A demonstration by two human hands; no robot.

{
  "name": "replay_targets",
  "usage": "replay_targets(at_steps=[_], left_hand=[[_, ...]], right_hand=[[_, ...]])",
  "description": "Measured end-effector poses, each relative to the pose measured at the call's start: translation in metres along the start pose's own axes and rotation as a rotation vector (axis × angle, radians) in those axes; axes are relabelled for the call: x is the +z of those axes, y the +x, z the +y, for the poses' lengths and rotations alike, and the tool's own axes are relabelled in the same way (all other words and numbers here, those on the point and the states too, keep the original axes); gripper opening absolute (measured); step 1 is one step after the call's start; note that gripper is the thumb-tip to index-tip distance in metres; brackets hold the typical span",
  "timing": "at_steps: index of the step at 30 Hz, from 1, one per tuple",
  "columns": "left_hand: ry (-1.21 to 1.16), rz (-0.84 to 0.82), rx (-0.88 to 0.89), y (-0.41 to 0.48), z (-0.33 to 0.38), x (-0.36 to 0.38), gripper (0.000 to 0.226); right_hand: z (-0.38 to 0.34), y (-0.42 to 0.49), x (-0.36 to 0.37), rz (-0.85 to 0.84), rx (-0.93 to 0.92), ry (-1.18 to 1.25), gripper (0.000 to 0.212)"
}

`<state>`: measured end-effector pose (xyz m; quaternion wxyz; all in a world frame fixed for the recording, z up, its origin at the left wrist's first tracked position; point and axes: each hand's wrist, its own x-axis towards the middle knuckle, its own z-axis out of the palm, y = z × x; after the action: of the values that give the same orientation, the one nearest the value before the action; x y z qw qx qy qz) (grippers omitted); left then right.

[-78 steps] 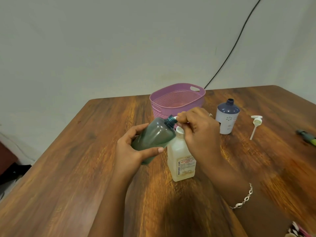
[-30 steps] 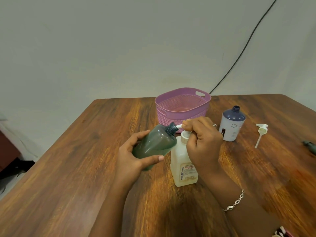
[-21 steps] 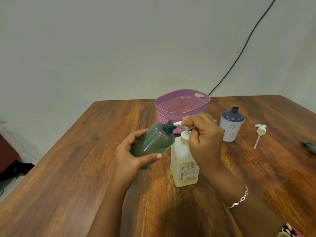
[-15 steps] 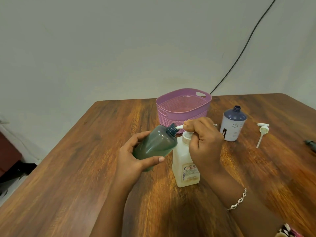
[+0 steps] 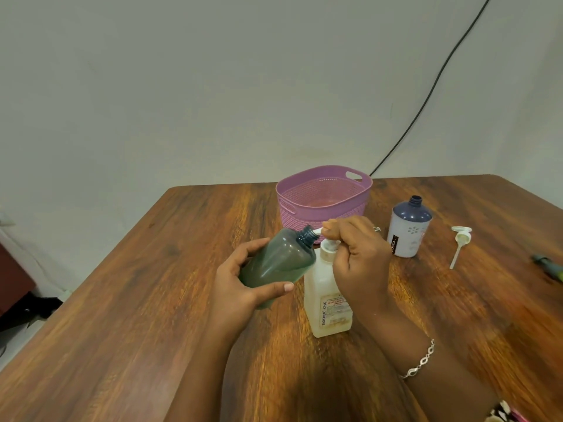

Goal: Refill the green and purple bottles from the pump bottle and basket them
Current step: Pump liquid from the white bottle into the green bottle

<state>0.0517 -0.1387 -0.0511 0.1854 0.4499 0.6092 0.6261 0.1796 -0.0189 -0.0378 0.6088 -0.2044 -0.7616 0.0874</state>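
Green bottle [image 5: 277, 263] filling, left fingers [image 5: 275, 288] clamping it | right fingers [image 5: 336, 224] curling on pump [image 5: 329, 300], pressing | purple bottle [image 5: 409, 233] standing open, waiting | basket [image 5: 307, 219] awaiting both

left hand [image 5: 240, 287] grips green bottle [image 5: 278, 263], tilted, open neck at pump nozzle. right hand [image 5: 356, 263] curls over head of pump bottle [image 5: 327, 300] standing on table [image 5: 152, 300]. purple basket [image 5: 323, 196] behind; purple bottle [image 5: 409, 231] uncapped, loose pump [image 5: 460, 243] beside it.
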Motion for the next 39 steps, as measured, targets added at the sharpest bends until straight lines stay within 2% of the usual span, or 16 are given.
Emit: replay_targets(at_steps=[5, 11, 13, 17, 22, 25, 29, 33, 39], left_hand=[[0.014, 0.002, 0.009, 0.0, 0.003, 0.001, 0.073], [0.013, 0.03, 0.004, 0.003, 0.001, 0.001, 0.075], [0.005, 0.028, -0.021, 0.004, 0.0, 0.002, 0.08], [0.006, 0.021, -0.024, 0.007, -0.002, 0.004, 0.084], [0.017, 0.0, -0.015, 0.003, -0.005, 0.006, 0.079], [0.027, -0.011, -0.005, 0.003, -0.004, 0.005, 0.084], [0.016, -0.005, -0.004, 0.006, -0.001, 0.001, 0.088], [0.005, -0.003, -0.005, 0.004, -0.002, 0.002, 0.085], [0.002, -0.015, -0.022, 0.002, -0.004, 0.004, 0.081]], right_hand=[[-0.004, 0.0, -0.008, -0.053, -0.007, -0.037, 0.031], [-0.003, 0.019, -0.015, -0.232, -0.028, -0.187, 0.004], [-0.001, 0.023, -0.016, -0.254, -0.02, -0.204, 0.006], [-0.003, 0.014, -0.011, -0.168, -0.035, -0.211, 0.008], [-0.001, 0.002, -0.004, -0.134, -0.015, -0.172, 0.015], [-0.001, 0.005, -0.007, -0.111, -0.011, -0.131, 0.017], [-0.001, 0.018, -0.011, -0.139, -0.032, -0.144, 0.014], [0.0, 0.006, -0.009, -0.102, -0.046, -0.145, 0.025], [-0.001, 0.005, -0.01, -0.133, -0.011, -0.109, 0.03]])
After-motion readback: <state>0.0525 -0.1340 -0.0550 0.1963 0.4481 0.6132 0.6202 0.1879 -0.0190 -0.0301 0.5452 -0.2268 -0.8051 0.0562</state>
